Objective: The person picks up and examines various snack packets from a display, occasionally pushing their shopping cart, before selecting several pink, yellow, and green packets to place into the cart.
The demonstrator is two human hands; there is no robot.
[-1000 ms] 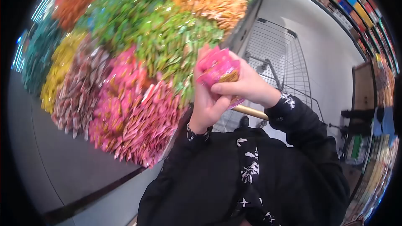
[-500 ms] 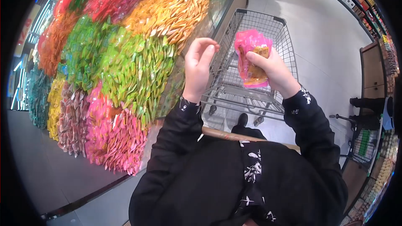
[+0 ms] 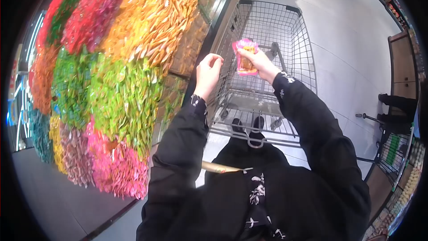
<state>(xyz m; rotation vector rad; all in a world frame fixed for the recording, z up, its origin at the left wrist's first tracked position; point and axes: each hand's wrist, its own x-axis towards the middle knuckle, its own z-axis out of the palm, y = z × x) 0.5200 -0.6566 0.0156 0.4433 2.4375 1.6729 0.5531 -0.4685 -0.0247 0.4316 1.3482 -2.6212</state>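
My right hand (image 3: 263, 64) grips a pink snack packet (image 3: 247, 64) with a yellow-brown middle, thumb on its front. It is held over the wire shopping cart (image 3: 292, 69); the cart's basket lies below the packet. My left hand (image 3: 207, 75) is raised at the cart's left side, near the edge of the display. Its fingers are curled in towards the thumb, with nothing visible in them. Left of it, heaps of small wrapped packets fill the display: green ones (image 3: 122, 98), orange ones (image 3: 149, 24) and pink ones (image 3: 120, 169).
The cart's handle side is right in front of my feet. Grey tiled floor (image 3: 343, 58) runs ahead and to the right. At the far right stand a wooden cabinet (image 3: 403, 67), a dark-clothed person's legs (image 3: 397, 102) and another cart with a green panel (image 3: 392, 149).
My right hand has reached forward and left with the packet, farther over the cart. My left hand remains curled, slightly lower in view. The view has shifted, showing more of the cart.
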